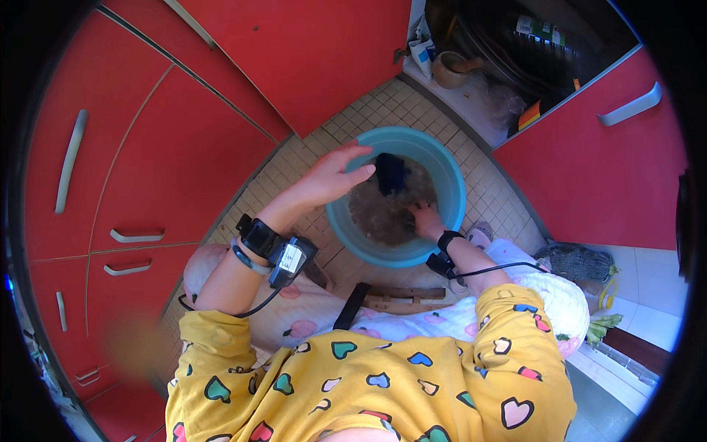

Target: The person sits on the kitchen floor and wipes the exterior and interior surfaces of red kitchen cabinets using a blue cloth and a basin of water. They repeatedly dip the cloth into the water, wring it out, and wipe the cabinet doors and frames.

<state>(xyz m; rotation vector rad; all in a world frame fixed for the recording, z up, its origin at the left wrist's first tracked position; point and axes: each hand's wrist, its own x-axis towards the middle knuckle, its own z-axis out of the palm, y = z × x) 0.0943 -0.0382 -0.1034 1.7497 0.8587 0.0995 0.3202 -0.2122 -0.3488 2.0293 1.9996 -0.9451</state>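
Note:
A light blue plastic basin (456, 199) stands on the floor in front of me, holding murky brown water (381, 215). Toward its far side, a dark navy cloth (391, 174) lies bunched up, partly in the water. My left hand (342, 172) hovers over the basin's left rim, thumb apart from the fingers, with nothing in it. Its fingertips point toward the cloth without touching it. My right hand (428, 220) reaches into the water on the near right side. Murk hides its fingertips, so whether they grip anything is unclear.
Red cabinets (182, 160) line the left, and a red door (331, 61) stands open ahead. An open cupboard holds a mortar with a pestle (450, 69). A wooden stool (406, 293) is under me. A mesh bag (574, 262) lies at right on the tiled floor (364, 113).

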